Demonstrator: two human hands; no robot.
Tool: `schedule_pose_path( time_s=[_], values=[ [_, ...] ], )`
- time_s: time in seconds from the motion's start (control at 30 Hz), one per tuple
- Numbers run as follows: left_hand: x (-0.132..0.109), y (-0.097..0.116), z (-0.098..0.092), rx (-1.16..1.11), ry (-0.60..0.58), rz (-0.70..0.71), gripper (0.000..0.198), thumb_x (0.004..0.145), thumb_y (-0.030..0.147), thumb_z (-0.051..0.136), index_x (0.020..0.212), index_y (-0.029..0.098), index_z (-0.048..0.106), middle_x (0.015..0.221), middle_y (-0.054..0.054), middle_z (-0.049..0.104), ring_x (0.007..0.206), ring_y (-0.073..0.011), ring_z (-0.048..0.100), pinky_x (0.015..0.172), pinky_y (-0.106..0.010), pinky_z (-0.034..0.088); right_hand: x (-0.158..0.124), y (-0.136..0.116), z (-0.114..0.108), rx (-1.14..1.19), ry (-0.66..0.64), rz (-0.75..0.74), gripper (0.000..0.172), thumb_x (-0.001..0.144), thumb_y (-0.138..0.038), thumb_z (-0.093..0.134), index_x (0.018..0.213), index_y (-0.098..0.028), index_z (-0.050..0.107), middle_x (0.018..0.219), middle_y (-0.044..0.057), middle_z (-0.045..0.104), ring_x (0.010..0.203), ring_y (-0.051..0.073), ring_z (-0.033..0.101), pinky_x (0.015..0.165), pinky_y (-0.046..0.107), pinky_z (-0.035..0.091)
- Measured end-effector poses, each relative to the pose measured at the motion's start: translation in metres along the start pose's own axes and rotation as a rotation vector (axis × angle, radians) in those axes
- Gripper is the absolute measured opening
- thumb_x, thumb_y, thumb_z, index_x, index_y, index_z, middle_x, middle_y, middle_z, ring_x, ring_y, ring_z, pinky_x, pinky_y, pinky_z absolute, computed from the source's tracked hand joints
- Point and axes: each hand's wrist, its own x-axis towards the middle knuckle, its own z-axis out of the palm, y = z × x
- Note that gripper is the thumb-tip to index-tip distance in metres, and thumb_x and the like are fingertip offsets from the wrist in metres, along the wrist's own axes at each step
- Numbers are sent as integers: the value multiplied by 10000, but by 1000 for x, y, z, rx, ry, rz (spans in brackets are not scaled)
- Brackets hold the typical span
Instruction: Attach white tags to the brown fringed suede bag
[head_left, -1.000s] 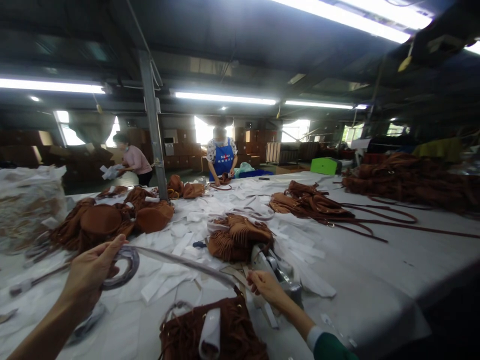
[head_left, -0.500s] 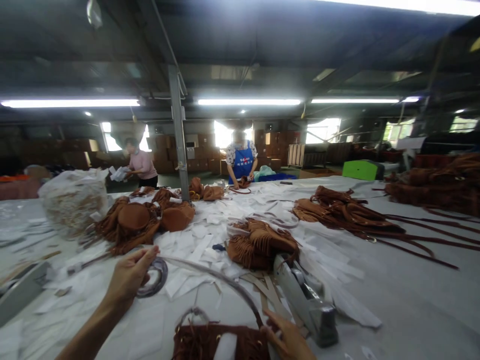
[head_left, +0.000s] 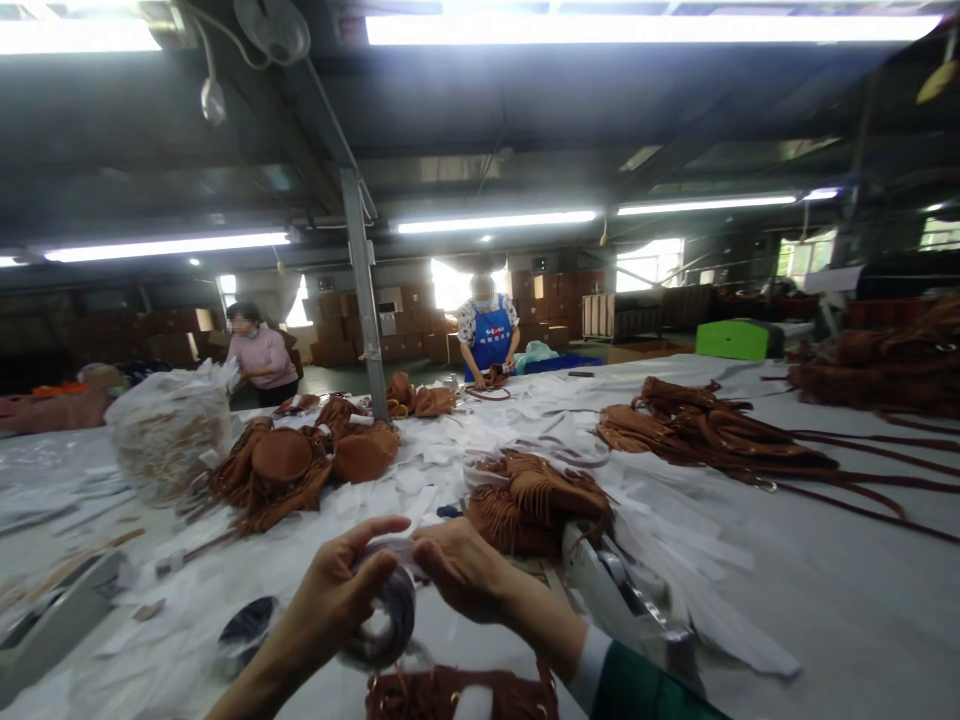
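Observation:
My left hand (head_left: 351,582) is closed around the top of a shiny greyish coiled strap (head_left: 401,615), which hangs below the thumb and fingers. Close beside it, my right hand (head_left: 463,572) pinches the pale strip at the coil's upper edge, its fingertips partly hidden. Below both hands, at the bottom edge of the view, is a dark brown bag (head_left: 427,695) with gold eyelets and a white piece on its front. Left of my left wrist, a dark round ring (head_left: 247,630) lies on the table.
A fringed brown bag (head_left: 536,500) lies beyond my right hand, touching a grey tape dispenser (head_left: 637,600). More brown bags (head_left: 697,425) lie to the right and left. White paper scraps cover much of the table. A metal post (head_left: 361,300) rises behind. Two people stand across the table.
My right hand has left the brown bag and come up to meet my left hand at the coil. The long strip stretched between them no longer shows. The view has tilted upward slightly.

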Motion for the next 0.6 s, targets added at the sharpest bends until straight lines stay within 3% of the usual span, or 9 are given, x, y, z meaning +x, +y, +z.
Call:
schedule_pose_path(
  time_s=[0.07, 0.13, 0.33, 0.47, 0.6],
  values=[
    [0, -4, -4, -26, 12, 5, 734, 727, 650, 667, 1218, 115, 561, 567, 40, 468, 440, -47, 280, 420, -152, 215, -1, 1, 5, 22, 26, 57, 631, 987, -637, 141, 595, -189, 352, 557, -52, 326, 498, 86, 326, 490, 223, 240],
    [3, -11, -9, -13, 4, 13, 766, 727, 682, 646, 1225, 109, 539, 564, 49, 441, 444, -46, 253, 418, -153, 191, -5, 3, 5, -14, 64, 98, 575, 1000, -585, 242, 593, -188, 329, 551, -57, 304, 493, 76, 322, 488, 224, 210],
    [9, -32, -15, -31, 107, 22, 827, 708, 772, 581, 1206, 116, 496, 502, 121, 208, 418, -45, 156, 396, -157, 158, -19, 1, -10, -309, 67, 151, 542, 1013, -507, 278, 650, -176, 509, 543, -26, 441, 492, 95, 395, 512, 248, 231],
    [7, -26, 2, -184, 307, 9, 767, 676, 768, 622, 1161, 188, 493, 473, 128, 231, 373, -43, 189, 372, -134, 175, -25, -2, 4, -297, 46, 258, 630, 973, -642, 269, 667, -174, 559, 548, -11, 469, 502, 111, 405, 498, 259, 214],
    [7, -15, 33, -460, 597, -38, 687, 682, 778, 606, 1086, 238, 474, 498, 102, 374, 371, -79, 366, 376, -154, 322, -27, -6, 35, 105, 169, 313, 728, 765, -868, 418, 782, -163, 597, 632, -11, 533, 555, 128, 446, 493, 231, 289]
  ],
)
